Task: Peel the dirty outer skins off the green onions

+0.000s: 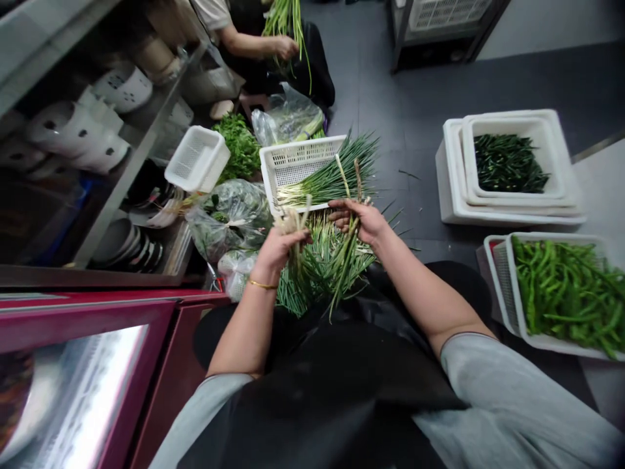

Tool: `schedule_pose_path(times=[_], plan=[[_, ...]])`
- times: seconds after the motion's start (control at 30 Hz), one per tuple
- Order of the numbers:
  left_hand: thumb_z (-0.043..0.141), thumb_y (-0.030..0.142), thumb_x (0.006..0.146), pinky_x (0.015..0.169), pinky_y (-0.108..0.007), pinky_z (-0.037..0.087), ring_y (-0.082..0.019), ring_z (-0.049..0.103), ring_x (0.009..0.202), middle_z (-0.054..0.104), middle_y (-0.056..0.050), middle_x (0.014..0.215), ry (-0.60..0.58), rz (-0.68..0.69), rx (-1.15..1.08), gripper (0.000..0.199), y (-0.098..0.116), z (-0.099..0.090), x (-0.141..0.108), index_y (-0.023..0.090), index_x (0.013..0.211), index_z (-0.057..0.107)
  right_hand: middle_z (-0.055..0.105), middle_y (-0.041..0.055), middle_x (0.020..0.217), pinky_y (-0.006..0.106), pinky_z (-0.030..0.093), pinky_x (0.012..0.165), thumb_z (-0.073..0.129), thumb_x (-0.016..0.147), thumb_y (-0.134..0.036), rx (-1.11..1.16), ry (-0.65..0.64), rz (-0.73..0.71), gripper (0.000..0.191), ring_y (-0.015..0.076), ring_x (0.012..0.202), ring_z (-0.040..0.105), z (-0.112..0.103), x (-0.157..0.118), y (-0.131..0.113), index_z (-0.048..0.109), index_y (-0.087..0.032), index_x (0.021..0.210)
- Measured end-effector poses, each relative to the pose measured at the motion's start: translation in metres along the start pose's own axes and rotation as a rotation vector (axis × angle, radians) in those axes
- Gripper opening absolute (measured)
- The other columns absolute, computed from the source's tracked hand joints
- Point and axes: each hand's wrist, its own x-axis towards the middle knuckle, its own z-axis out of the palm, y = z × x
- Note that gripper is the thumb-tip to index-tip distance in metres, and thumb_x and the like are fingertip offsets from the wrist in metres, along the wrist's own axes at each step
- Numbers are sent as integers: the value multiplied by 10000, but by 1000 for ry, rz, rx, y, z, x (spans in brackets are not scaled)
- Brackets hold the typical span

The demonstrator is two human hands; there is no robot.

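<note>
My left hand (277, 249) is closed around a small bunch of scallions (291, 223), their pale root ends sticking up past the fingers. To its right, my right hand (367, 225) grips a few scallion stalks (346, 253) between thumb and fingers, the green tops hanging down and the pale ends pointing up. Beneath both hands lies a loose pile of scallions (305, 286), partly hidden by the hands. Just beyond, a white perforated basket (288, 156) holds more scallions (322, 182) laid lengthwise, their green tips hanging over its right side.
Bagged greens (229, 215), leafy herbs (239, 146) and a small white basket (198, 156) stand left, beside a dish shelf (141, 156). At right are a box of dark cut greens (510, 163) and a basket of green peppers (566, 286). A co-worker's hand (286, 47) holds green stalks ahead.
</note>
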Motion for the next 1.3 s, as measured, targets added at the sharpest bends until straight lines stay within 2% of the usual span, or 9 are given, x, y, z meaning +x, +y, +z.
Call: schedule_pose_path(times=[0.13, 0.23, 0.37, 0.57, 0.83, 0.97, 1.1, 1.2, 1.3], plan=[[860, 220, 508, 776, -304, 528, -167, 661, 751, 726, -43, 813, -19, 43, -92, 379, -28, 32, 6, 135, 853, 727, 753, 87, 922, 294, 572, 695, 498, 934, -371, 82, -97, -55, 296, 183, 847, 703, 17, -7, 13, 689, -167, 1033], [868, 206, 484, 864, -337, 511, -202, 665, 844, 731, -61, 849, -24, 30, -92, 359, -41, 48, 8, 126, 809, 737, 740, 67, 1060, 327, 566, 827, 602, 862, -472, 11, -128, -181, 360, 211, 1013, 676, 23, -9, 25, 704, -204, 1079], [866, 182, 449, 916, -367, 494, -240, 658, 944, 727, -55, 889, 6, -14, -142, 449, -43, 52, 6, 133, 875, 733, 711, 39, 1157, 344, 478, 1007, 684, 749, -602, -187, -72, -320, 495, 220, 1138, 615, 22, -4, 38, 726, -219, 1059], [868, 165, 447, 889, -360, 494, -246, 651, 945, 721, -65, 898, -24, -28, -135, 497, -33, 28, 6, 130, 922, 725, 734, 79, 1043, 345, 548, 801, 682, 729, -626, -156, -107, -201, 533, 230, 996, 669, 11, -4, 31, 716, -204, 1052], [867, 113, 448, 893, -334, 480, -228, 647, 967, 723, -60, 975, -230, -104, -95, 625, -40, 8, 10, 156, 1052, 713, 690, 31, 811, 233, 465, 581, 746, 692, -539, -278, -74, -213, 407, 113, 659, 586, 17, 0, 38, 699, -161, 834], [885, 170, 460, 727, -275, 495, -177, 649, 787, 731, -54, 885, -189, -78, -88, 533, -42, 1, 8, 145, 969, 729, 603, -7, 721, 213, 423, 519, 761, 670, -530, -330, -7, -278, 398, 90, 606, 495, 19, -1, 35, 639, -165, 771], [861, 305, 533, 492, -248, 409, -102, 526, 509, 712, -68, 723, 56, -52, -105, 365, -37, -8, 6, 108, 803, 714, 461, -51, 584, 198, 301, 421, 739, 686, -542, -308, 89, -307, 409, 67, 505, 371, 21, -4, 29, 662, -161, 814], [848, 333, 554, 497, -254, 424, -108, 549, 521, 728, -81, 767, 161, 30, -161, 348, -30, -3, 5, 119, 788, 703, 425, -66, 534, 203, 190, 373, 770, 643, -509, -245, 110, -240, 419, 50, 442, 312, 25, -8, 27, 681, -144, 828], [876, 284, 501, 618, -284, 498, -160, 639, 649, 735, -72, 775, 68, 44, -147, 367, -25, 12, 7, 126, 797, 729, 537, -31, 573, 208, 158, 362, 806, 583, -455, -209, 104, -152, 408, 36, 411, 311, 28, -10, 29, 670, -129, 786]])
